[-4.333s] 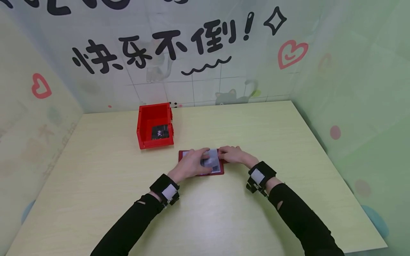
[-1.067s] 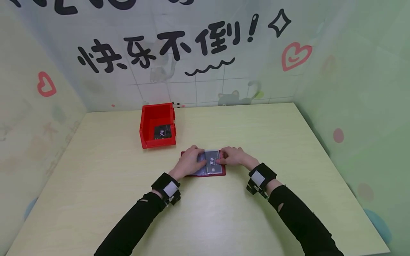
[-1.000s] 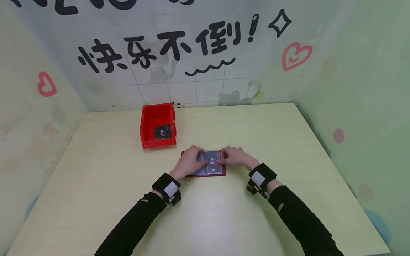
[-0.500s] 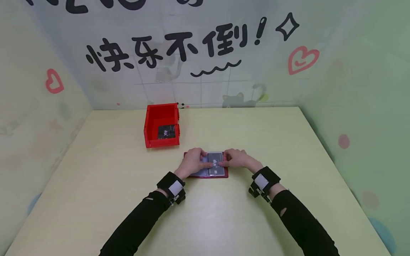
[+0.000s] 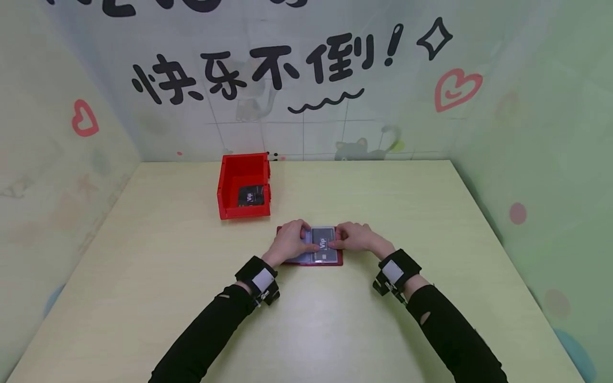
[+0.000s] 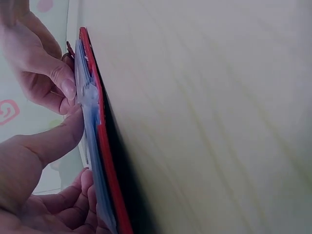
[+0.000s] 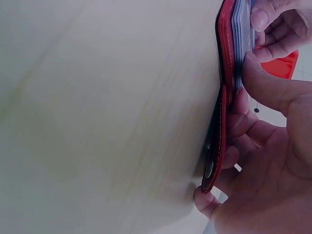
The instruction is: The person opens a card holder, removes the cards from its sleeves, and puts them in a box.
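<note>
A red card holder [image 5: 339, 258] lies unfolded on the table, its clear plastic sleeves showing. A dark card lettered "Vip" [image 5: 323, 252] lies flat at the right-hand sleeve. My left hand [image 5: 289, 242] grips the holder's sleeves, thumb reaching across to the card's left edge, fingers at the upper edge. My right hand [image 5: 356, 238] pinches the right side, its thumb on the card or its sleeve. In the right wrist view, my fingers also touch the holder's red strap [image 7: 217, 156], which has a metal snap. Whether the card is fully inside the sleeve is unclear.
Behind the holder, to the left, stands a red bin [image 5: 244, 212] with another dark "Vip" card [image 5: 251, 196] in it. The pale wooden table [image 5: 306, 330] meets printed walls at the back and both sides.
Earlier my left hand was spread over a raised clear sleeve; now the sleeve lies flat with the Vip card visible. My right thumb has come onto the card's right side. The head view has shifted slightly.
</note>
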`<state>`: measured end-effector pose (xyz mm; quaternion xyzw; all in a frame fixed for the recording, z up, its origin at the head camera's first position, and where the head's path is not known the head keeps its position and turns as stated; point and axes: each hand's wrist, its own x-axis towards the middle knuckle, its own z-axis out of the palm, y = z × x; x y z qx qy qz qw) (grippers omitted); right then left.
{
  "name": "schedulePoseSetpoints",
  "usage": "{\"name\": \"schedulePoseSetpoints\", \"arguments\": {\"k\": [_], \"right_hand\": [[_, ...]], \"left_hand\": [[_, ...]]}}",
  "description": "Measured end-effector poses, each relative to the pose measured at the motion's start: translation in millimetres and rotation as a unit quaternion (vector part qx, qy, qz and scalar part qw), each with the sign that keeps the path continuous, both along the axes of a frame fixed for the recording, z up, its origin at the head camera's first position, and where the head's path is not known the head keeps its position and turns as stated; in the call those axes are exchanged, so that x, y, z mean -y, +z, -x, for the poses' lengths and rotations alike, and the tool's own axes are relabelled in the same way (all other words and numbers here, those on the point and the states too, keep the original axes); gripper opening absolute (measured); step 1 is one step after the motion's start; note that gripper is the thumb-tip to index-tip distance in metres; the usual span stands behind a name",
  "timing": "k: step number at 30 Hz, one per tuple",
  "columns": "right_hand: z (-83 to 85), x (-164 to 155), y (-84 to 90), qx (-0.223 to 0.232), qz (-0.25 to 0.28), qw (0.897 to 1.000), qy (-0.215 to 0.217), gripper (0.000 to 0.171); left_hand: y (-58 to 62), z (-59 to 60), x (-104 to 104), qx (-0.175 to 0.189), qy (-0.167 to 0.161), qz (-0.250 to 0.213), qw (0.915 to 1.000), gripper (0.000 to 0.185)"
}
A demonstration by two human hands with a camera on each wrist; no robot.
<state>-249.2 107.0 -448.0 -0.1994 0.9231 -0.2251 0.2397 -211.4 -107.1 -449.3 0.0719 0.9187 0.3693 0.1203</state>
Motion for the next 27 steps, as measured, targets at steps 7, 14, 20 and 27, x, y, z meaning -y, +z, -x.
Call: {"name": "schedulePoseSetpoints", "arguments": {"k": [7, 14, 20, 27], "right_hand": [[-0.2, 3.3, -0.4, -0.003, 0.004, 1.0, -0.006, 0.028], [-0.4, 6.3, -1.3, -0.003, 0.002, 1.0, 0.002, 0.027], [-0.7, 7.1, -0.5, 0.002, -0.004, 1.0, 0.001, 0.03], [0.2, 4.1, 0.5, 0.005, 0.001, 1.0, -0.007, 0.03]], "left_hand": [[-0.1, -1.6, 2.5, -0.007, -0.01, 0.007, 0.9999, 0.062], [-2.4, -5.0, 5.1, -0.019, -0.008, 0.003, 0.9998, 0.061], [-4.0, -6.6, 4.5, -0.027, -0.001, -0.012, 0.9996, 0.059], [-3.1, -6.6, 2.8, -0.026, 0.005, -0.03, 0.9992, 0.057]]}}
